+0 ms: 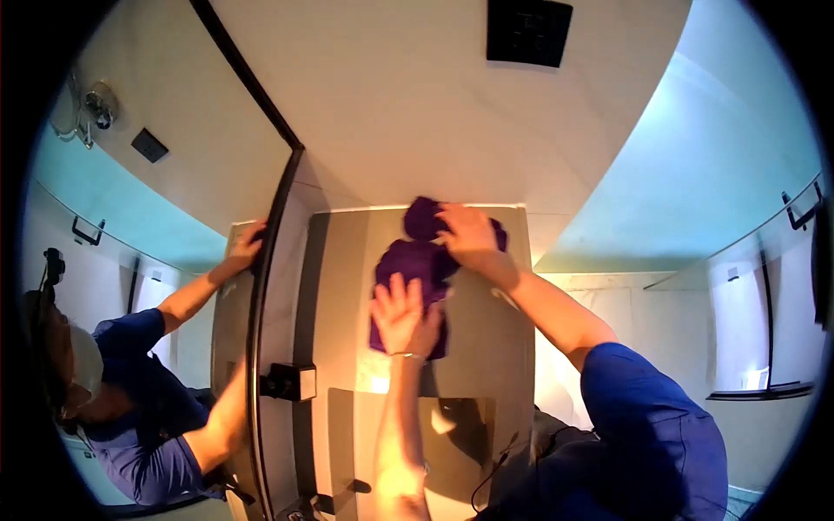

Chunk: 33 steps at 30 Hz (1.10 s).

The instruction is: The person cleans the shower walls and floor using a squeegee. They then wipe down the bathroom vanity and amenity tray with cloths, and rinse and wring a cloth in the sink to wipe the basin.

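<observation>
A dark purple cloth (pixel 408 265) lies bunched on a brownish-grey counter (pixel 343 286), with a rounded fold at its far end. My left hand (pixel 404 317) rests palm down on the near part of the cloth, fingers spread. Farther off, my right hand (pixel 472 233) bends its fingers over the far bunched part, and purple fabric shows on both sides of it. Its fingertips are partly blurred against the fabric.
A tall black-framed mirror (pixel 280 200) runs along the left and reflects a person's arms and blue clothing. Beside it stands a small black square fixture (pixel 291 382). A black wall panel (pixel 528 33) sits on the pale wall above; a window (pixel 738 330) is at right.
</observation>
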Tool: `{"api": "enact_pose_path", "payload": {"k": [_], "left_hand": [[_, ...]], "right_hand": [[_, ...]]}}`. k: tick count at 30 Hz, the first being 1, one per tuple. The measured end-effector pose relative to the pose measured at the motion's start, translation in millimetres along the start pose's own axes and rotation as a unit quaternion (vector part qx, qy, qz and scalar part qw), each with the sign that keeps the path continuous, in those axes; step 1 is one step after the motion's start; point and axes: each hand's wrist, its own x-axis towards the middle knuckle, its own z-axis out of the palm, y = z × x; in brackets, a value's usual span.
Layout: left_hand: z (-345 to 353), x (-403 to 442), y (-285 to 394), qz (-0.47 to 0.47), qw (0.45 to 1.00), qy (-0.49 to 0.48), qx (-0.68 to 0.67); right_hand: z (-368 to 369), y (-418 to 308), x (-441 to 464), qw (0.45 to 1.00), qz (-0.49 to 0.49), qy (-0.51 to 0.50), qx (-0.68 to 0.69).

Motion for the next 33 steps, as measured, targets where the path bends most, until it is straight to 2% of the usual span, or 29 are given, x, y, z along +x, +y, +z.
{"api": "enact_pose_path", "payload": {"k": [1, 4, 7, 10, 12, 14, 17, 18, 20, 21, 24, 26, 28, 29, 31, 32, 33], "left_hand": [[-24.2, 5.8, 33.9, 0.024, 0.997, -0.071, -0.03], [-25.6, 2.5, 90.0, 0.104, 0.988, -0.054, -0.105], [-12.1, -20.9, 99.5, 0.162, 0.98, -0.06, -0.097], [-24.0, -64.9, 100.1, 0.139, 0.968, -0.078, -0.192], [-26.3, -86.3, 101.2, 0.097, 0.966, -0.071, -0.227], [-30.6, -86.1, 103.4, 0.034, 0.963, -0.053, -0.264], [-15.3, -80.8, 71.4, -0.039, 0.844, -0.021, -0.534], [-31.1, -77.2, 56.3, -0.146, 0.642, -0.068, -0.749], [-52.3, -78.2, 24.6, -0.216, 0.606, 0.026, -0.765], [-65.3, -84.1, 12.2, -0.202, 0.69, 0.054, -0.693], [-77.8, -120.2, -24.2, -0.297, 0.722, 0.186, -0.597], [-90.2, -142.9, -58.5, -0.407, 0.718, 0.326, -0.461], [-103.0, -151.4, -99.1, -0.475, 0.735, 0.368, -0.313], [-119.7, -145.9, -122.6, -0.609, 0.717, 0.178, -0.288], [-101.6, -146.6, -140.4, -0.476, 0.797, 0.311, -0.203], [-99.1, -142.6, -146.2, -0.405, 0.826, 0.363, -0.148], [-95.4, -136.1, -148.1, -0.364, 0.857, 0.352, -0.094]], "right_hand": [[-19.8, 16.1, -16.0, 0.999, 0.021, 0.037, -0.001], [-54.8, 34.4, -49.5, 0.991, 0.071, 0.052, -0.097], [-80.3, 23.2, -83.4, 0.995, 0.076, -0.043, -0.053], [-89.9, 3.7, -133.8, 0.997, 0.021, -0.071, 0.011], [-110.3, -20.0, -141.6, 0.987, 0.051, -0.143, 0.055], [-110.0, -34.1, -149.3, 0.981, 0.054, -0.156, 0.104], [-104.8, -56.1, -141.9, 0.977, 0.03, -0.166, 0.132], [-104.4, -64.2, -137.8, 0.974, 0.016, -0.18, 0.136], [-104.3, -87.8, -128.2, 0.974, -0.089, -0.205, 0.031], [-91.7, -97.0, -128.3, 0.975, -0.101, -0.194, 0.022], [-35.8, -101.3, -90.3, 0.982, -0.153, -0.11, 0.023], [8.4, -106.7, -30.9, 0.991, -0.09, -0.099, 0.016], [58.0, -116.8, 17.3, 0.997, -0.061, -0.045, -0.02], [71.6, -131.9, 35.4, 0.996, -0.05, -0.065, -0.031], [98.9, -164.2, 58.1, 0.992, -0.048, -0.1, -0.056], [109.4, -183.0, 67.8, 0.98, -0.033, -0.171, -0.096], [117.7, -199.0, 72.5, 0.973, -0.048, -0.205, -0.091]]}}
